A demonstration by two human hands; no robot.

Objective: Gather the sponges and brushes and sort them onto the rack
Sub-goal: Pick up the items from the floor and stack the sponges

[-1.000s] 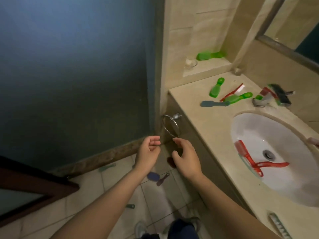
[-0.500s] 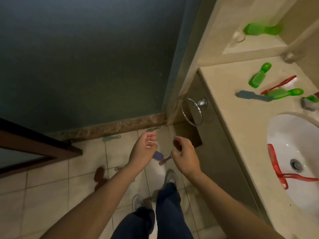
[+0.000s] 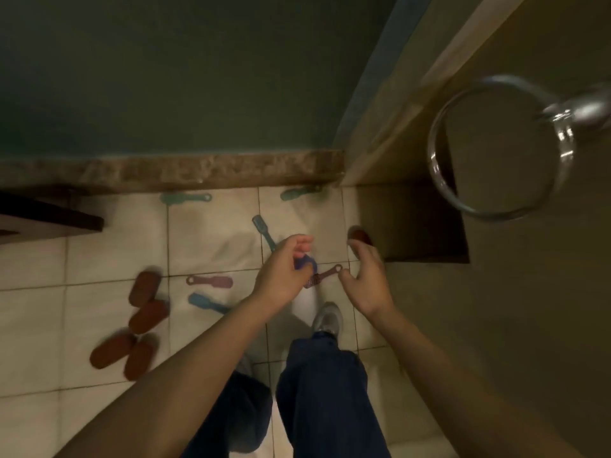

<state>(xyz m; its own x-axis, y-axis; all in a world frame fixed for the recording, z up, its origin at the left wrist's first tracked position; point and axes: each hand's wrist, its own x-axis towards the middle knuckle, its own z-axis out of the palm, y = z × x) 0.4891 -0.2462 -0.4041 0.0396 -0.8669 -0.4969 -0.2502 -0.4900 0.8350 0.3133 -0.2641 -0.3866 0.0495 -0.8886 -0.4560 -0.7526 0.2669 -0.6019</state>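
Several brushes lie on the tiled floor: a teal brush (image 3: 185, 197) and a second teal brush (image 3: 297, 193) by the wall base, a blue-grey brush (image 3: 263, 231), a mauve brush (image 3: 210, 281), a light blue brush (image 3: 206, 303) and a brown brush (image 3: 322, 277). Several brown sponges (image 3: 143, 289) sit at the left, and another brown sponge (image 3: 360, 236) lies near the cabinet. My left hand (image 3: 286, 274) and my right hand (image 3: 365, 280) hover above the brown brush, fingers apart, holding nothing. A blue-purple object (image 3: 307, 262) shows just behind my left fingers.
A chrome towel ring (image 3: 496, 147) sticks out from the vanity side at the upper right. A dark wall with a brown stone base (image 3: 205, 171) runs across the back. A dark door edge (image 3: 49, 213) is at the left. My legs and a grey shoe (image 3: 327, 320) stand below.
The view has tilted down from the counter and sink to the floor. Both hands stayed empty and lowered toward the brushes on the tiles.
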